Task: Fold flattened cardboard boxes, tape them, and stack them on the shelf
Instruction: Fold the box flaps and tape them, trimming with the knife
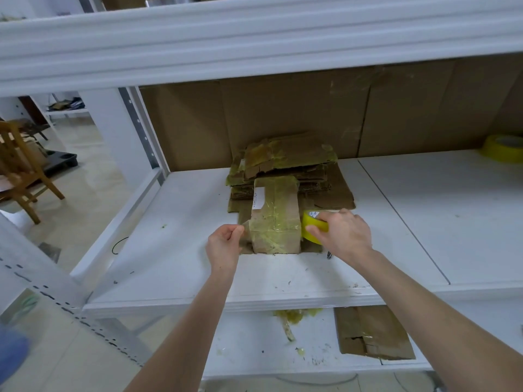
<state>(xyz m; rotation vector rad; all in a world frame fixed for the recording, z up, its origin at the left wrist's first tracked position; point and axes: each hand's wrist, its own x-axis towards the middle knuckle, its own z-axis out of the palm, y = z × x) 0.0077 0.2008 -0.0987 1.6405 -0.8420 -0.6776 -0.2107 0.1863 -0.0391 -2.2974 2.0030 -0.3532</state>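
Right hand (343, 234) covers most of the yellow tape roll (312, 222), the spare roll (505, 148) is clipped by the right edge, and the box label (259, 197) is too tiny to read.

box (276, 219) on shelf (169, 250) | flattened stack (285, 165) behind box | tape roll (312, 227) just right of box | tape strip (246, 232) at box's left | second roll (502, 148) rear right | cardboard (370, 332) on lower shelf (254, 343)

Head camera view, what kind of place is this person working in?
Likely a storeroom or packing area: white metal shelving holds a pile of flattened cardboard, and a small box is being taped, the right hand gripping a yellow tape roll, the left hand pinching the tape end.
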